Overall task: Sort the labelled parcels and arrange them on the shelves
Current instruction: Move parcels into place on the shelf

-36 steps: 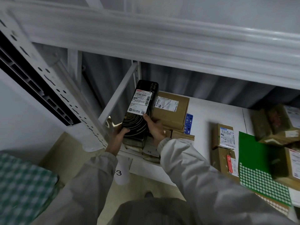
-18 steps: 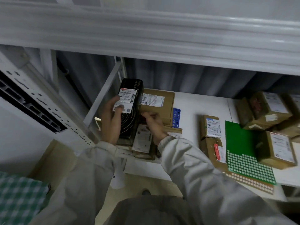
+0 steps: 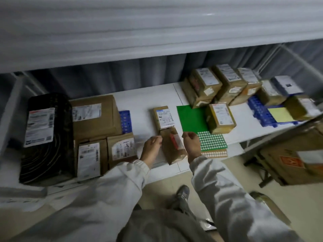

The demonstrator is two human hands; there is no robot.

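both hands have left the black parcel point(image 3: 46, 137), now upright at the shelf's point(image 3: 145, 96) left end, and moved right to a small brown parcel point(image 3: 173, 147) at the front edge. left hand point(image 3: 151, 148) and right hand point(image 3: 191, 145) flank it, fingers curled (contact is blurred, i cannot tell grip). a loose lift could tip it off the edge; its label is unreadable.

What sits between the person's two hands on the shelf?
In the head view, a small brown parcel with a red label lies between the left hand and right hand; whether either touches it is unclear.
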